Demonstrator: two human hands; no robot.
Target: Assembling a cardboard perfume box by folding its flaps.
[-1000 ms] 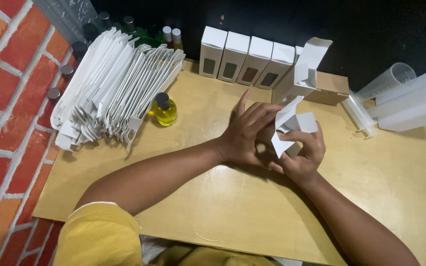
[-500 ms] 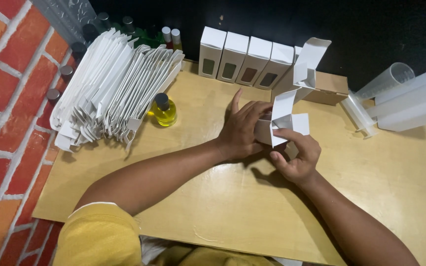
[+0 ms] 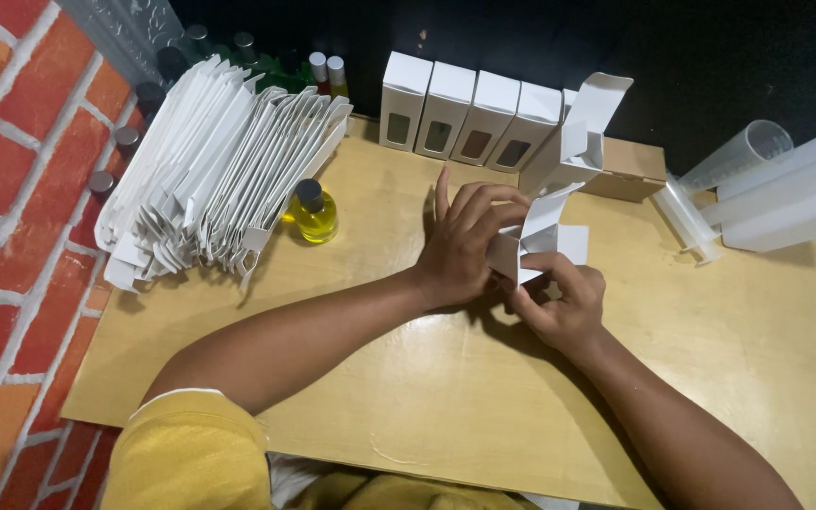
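Both my hands work a small white cardboard box (image 3: pixel 533 241) just above the yellow table (image 3: pixel 408 397). My left hand (image 3: pixel 465 244) wraps the box's left side with fingers spread over it. My right hand (image 3: pixel 559 302) grips its lower end from below, thumb and fingers pinching a flap. The box's upper flaps stand open. A small bottle of yellow liquid with a dark cap (image 3: pixel 313 212) stands to the left of my left hand.
A big stack of flat white box blanks (image 3: pixel 219 165) leans at the left by a brick wall (image 3: pixel 11 189). Several assembled white window boxes (image 3: pixel 469 118) line the back, one open-topped (image 3: pixel 578 132). Clear plastic tubes (image 3: pixel 776 194) lie at right; capped bottles (image 3: pixel 323 71) stand behind.
The box has turned in my hands and sunk closer to the table. My right hand shifted from its side to its lower end, and my left fingers closed over it.
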